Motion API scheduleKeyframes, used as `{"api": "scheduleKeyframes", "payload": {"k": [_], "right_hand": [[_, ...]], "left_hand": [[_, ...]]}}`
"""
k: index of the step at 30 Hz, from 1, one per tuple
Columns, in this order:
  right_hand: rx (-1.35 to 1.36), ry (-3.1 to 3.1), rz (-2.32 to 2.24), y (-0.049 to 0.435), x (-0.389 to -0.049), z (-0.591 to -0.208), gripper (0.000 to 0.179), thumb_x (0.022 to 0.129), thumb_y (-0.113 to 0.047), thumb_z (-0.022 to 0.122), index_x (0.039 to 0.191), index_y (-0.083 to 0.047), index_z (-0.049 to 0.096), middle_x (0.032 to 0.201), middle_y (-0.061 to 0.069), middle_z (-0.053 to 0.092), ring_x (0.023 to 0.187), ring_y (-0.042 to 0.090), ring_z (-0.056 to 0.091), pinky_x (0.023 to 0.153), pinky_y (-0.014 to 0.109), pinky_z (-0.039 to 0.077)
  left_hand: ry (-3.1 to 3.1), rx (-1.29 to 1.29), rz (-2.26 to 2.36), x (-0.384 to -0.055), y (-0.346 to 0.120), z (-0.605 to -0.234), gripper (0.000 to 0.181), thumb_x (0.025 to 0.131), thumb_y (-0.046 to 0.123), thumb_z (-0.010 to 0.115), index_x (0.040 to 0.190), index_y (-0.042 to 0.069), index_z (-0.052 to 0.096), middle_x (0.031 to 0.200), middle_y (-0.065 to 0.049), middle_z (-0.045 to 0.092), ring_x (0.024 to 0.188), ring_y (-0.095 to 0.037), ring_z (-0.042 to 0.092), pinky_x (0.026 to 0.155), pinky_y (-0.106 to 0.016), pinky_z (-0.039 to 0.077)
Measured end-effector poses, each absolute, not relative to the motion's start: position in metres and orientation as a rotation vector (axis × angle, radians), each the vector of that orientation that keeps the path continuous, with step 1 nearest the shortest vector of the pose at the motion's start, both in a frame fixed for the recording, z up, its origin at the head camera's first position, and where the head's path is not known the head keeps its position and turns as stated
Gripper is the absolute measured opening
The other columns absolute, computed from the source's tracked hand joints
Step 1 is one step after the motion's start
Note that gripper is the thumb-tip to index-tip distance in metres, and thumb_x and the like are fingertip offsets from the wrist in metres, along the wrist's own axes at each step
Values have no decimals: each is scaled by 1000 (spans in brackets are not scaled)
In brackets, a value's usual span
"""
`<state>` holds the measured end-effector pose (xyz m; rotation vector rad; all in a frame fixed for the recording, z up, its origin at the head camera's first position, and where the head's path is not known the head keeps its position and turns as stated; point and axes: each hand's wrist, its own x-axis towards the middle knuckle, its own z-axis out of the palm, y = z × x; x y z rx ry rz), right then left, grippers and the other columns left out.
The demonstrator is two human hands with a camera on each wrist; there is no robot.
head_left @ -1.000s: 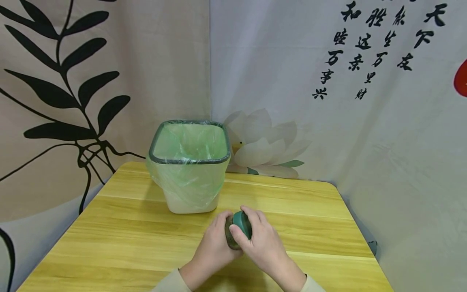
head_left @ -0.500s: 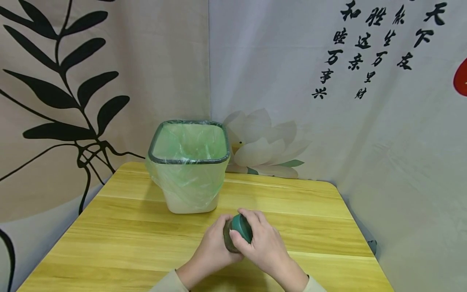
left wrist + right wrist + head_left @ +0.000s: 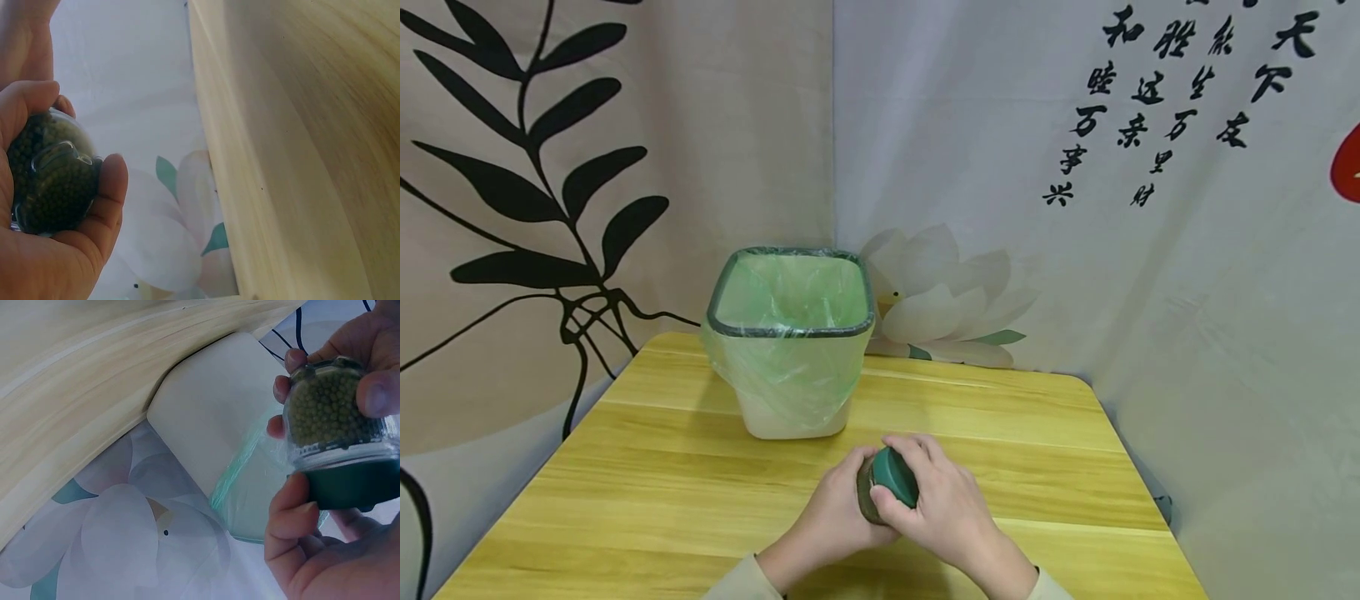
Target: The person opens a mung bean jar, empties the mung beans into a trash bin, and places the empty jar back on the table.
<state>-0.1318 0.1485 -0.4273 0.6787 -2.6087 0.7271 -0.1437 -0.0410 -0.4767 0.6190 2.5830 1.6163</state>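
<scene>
One clear jar of green mung beans (image 3: 325, 409) is held tilted on the near side of the pale bin (image 3: 793, 423), a little to its right. From where I stand, the left hand (image 3: 841, 510) cups the jar's base and side while the right hand (image 3: 942, 504) grips its green lid (image 3: 895, 477), so both are together, clamped on one thing. I'd judge it stiff, fairly weighty for its size and perhaps slippery along the smooth wall; whether it is glass or plastic I cannot tell, so treat it as breakable. Its rounded body looks best for a palm, the lid's edge for fingertips. Counted: two hands, one jar, one lid, one bin, one green liner (image 3: 797, 362) inside and over the bin, one wooden table (image 3: 1045, 467) beneath it. Printed cloth (image 3: 760, 125) hangs behind the bin, one lotus (image 3: 955, 304) to its right
</scene>
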Motion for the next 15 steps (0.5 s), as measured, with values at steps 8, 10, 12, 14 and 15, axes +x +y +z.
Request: {"api": "scheduleKeyframes", "payload": {"k": [8, 10, 12, 14, 15], "right_hand": [[710, -2631, 641, 151, -132, -426, 62, 98, -60, 68, 149, -26, 60, 134, 0, 68, 92, 16, 74, 64, 26, 54], [684, -2665, 651, 151, -132, -425, 68, 98, -66, 65, 153, -26, 57, 137, 1, 68, 95, 19, 75, 67, 30, 57], [644, -2712, 698, 151, -132, -425, 73, 97, -68, 65, 156, -25, 54, 139, 2, 68, 101, 23, 76, 70, 34, 59], [608, -2759, 772, 151, -132, -425, 74, 97, -67, 65, 157, -25, 53, 141, 4, 68, 110, 26, 76, 77, 39, 61], [591, -2781, 805, 151, -132, -425, 73, 98, -67, 65, 157, -25, 53, 142, 5, 68, 113, 26, 75, 80, 41, 62]], "left_hand": [[2560, 630, 1652, -144, -43, -477, 87, 76, 31, 96, 146, 8, 50, 130, -4, 67, 110, -18, 69, 89, -29, 60], [2641, 631, 1631, -144, -42, -477, 85, 75, 27, 95, 145, 6, 50, 130, -5, 67, 110, -18, 68, 89, -30, 61], [2765, 641, 1578, -144, -40, -478, 82, 74, 23, 95, 141, 4, 52, 127, -6, 67, 108, -18, 68, 88, -33, 62], [2897, 669, 1503, -142, -38, -479, 80, 73, 20, 95, 139, 2, 53, 126, -7, 67, 107, -19, 68, 89, -36, 62], [2950, 689, 1466, -142, -37, -480, 80, 72, 20, 96, 138, 2, 54, 126, -8, 67, 107, -19, 68, 89, -37, 63]]}}
